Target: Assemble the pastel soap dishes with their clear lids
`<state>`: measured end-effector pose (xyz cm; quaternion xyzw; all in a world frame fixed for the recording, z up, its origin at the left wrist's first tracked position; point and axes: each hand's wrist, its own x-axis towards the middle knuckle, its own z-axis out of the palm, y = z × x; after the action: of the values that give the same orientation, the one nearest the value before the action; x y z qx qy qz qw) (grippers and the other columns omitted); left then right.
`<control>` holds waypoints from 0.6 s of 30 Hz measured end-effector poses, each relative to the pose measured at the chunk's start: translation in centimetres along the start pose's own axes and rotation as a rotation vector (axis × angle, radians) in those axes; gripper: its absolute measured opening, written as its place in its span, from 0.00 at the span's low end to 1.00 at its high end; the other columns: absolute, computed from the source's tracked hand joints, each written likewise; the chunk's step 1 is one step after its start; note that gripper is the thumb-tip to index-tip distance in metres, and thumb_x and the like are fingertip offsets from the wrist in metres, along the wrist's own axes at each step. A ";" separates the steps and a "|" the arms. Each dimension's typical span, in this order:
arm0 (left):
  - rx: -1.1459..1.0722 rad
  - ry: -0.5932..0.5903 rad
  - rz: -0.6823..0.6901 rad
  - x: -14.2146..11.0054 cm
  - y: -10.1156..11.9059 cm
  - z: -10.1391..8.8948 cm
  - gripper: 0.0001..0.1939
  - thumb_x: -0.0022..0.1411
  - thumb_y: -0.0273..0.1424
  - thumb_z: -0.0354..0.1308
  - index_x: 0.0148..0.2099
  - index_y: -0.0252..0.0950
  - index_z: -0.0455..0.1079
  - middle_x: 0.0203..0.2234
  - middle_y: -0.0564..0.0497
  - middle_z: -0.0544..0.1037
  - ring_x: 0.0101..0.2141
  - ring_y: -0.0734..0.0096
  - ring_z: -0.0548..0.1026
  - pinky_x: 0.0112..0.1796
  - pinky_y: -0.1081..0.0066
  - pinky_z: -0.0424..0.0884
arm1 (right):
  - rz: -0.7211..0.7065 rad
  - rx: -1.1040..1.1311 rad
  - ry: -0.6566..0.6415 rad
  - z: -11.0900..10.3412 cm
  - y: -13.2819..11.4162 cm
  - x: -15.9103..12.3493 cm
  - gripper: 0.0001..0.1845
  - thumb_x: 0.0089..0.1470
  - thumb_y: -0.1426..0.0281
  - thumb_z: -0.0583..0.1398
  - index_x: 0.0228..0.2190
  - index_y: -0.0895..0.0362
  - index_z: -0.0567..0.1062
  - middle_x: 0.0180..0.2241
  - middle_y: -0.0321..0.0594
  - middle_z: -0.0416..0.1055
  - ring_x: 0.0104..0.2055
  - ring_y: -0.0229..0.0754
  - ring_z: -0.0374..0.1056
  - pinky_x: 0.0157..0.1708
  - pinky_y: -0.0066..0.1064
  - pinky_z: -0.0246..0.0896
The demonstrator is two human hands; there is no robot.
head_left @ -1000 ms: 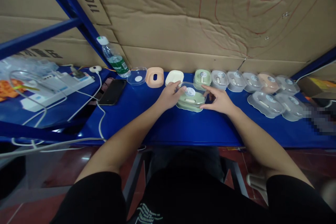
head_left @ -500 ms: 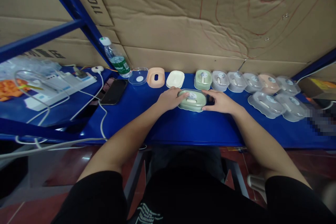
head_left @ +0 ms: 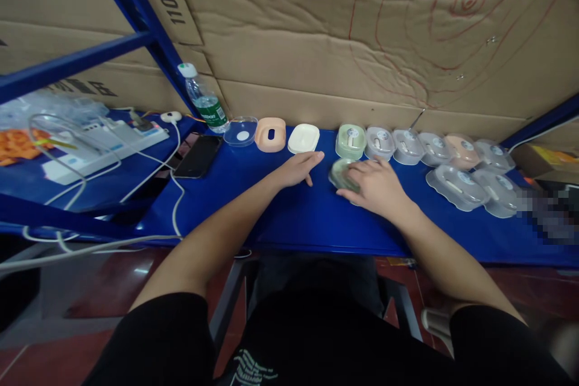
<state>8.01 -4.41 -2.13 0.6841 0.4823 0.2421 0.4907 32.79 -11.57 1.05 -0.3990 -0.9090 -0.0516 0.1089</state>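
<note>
My right hand (head_left: pixel 374 186) lies over a green soap box with a clear lid (head_left: pixel 340 172) on the blue shelf (head_left: pixel 294 217), its fingers curled round the box so that only the left end shows. My left hand (head_left: pixel 296 169) rests open on the shelf just left of the box, fingers stretched toward a white tray (head_left: pixel 303 138). It holds nothing.
Along the back stand a clear lid (head_left: pixel 240 131), a peach base (head_left: pixel 270 133), another green box (head_left: pixel 350 140) and several grey and peach lidded boxes (head_left: pixel 452 154) to the right. A water bottle (head_left: pixel 203 99), black phone (head_left: pixel 199 156), power strip and cables (head_left: pixel 108 139) lie left.
The clear lid went down onto the green box. My left hand then let go and moved left, while my right hand slid over the box and covered it.
</note>
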 end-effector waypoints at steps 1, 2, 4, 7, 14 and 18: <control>0.015 0.020 0.009 0.0 0.0 -0.1 0.34 0.74 0.58 0.47 0.67 0.41 0.71 0.56 0.39 0.81 0.26 0.66 0.81 0.25 0.66 0.69 | 0.074 -0.031 0.036 -0.3 0.1 -0.2 0.25 0.65 0.49 0.62 0.54 0.52 0.82 0.53 0.52 0.80 0.57 0.66 0.71 0.65 0.65 0.53; 0.032 0.041 0.023 0.0 0.0 -0.1 0.33 0.74 0.57 0.48 0.66 0.40 0.72 0.57 0.39 0.81 0.26 0.67 0.81 0.27 0.66 0.71 | 0.148 -0.060 0.086 -0.6 0.2 -0.4 0.24 0.65 0.49 0.62 0.50 0.52 0.83 0.48 0.52 0.82 0.55 0.67 0.72 0.64 0.67 0.52; 0.065 0.073 0.061 0.1 -0.2 -0.3 0.32 0.73 0.57 0.49 0.63 0.38 0.74 0.55 0.40 0.82 0.26 0.69 0.80 0.32 0.65 0.74 | 0.234 -0.084 0.183 -0.9 0.0 -0.6 0.21 0.65 0.50 0.62 0.47 0.50 0.84 0.46 0.52 0.81 0.55 0.68 0.70 0.64 0.69 0.50; 0.123 0.091 0.122 0.3 -0.7 -0.6 0.30 0.73 0.56 0.51 0.58 0.38 0.76 0.48 0.43 0.84 0.26 0.69 0.79 0.37 0.63 0.77 | 0.175 0.021 0.197 -0.2 -0.9 -0.2 0.22 0.66 0.49 0.61 0.49 0.50 0.83 0.52 0.50 0.80 0.55 0.65 0.71 0.61 0.62 0.58; 0.460 0.191 0.189 0.1 -1.2 -1.3 0.30 0.70 0.52 0.57 0.62 0.36 0.75 0.52 0.40 0.83 0.47 0.55 0.81 0.52 0.56 0.75 | 0.137 0.367 0.155 3.0 2.3 0.8 0.20 0.66 0.52 0.61 0.44 0.53 0.84 0.43 0.46 0.83 0.45 0.52 0.78 0.47 0.43 0.71; 0.619 0.279 0.195 0.2 -1.4 -1.9 0.28 0.70 0.51 0.57 0.63 0.38 0.75 0.61 0.40 0.77 0.61 0.50 0.74 0.62 0.54 0.68 | 0.229 0.474 0.228 3.0 5.7 0.4 0.19 0.63 0.52 0.63 0.40 0.53 0.85 0.35 0.42 0.83 0.34 0.46 0.76 0.40 0.39 0.69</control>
<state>6.00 -3.32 -2.65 0.8035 0.5277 0.2212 0.1640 36.20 -6.88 -1.77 -0.4543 -0.8265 0.1304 0.3058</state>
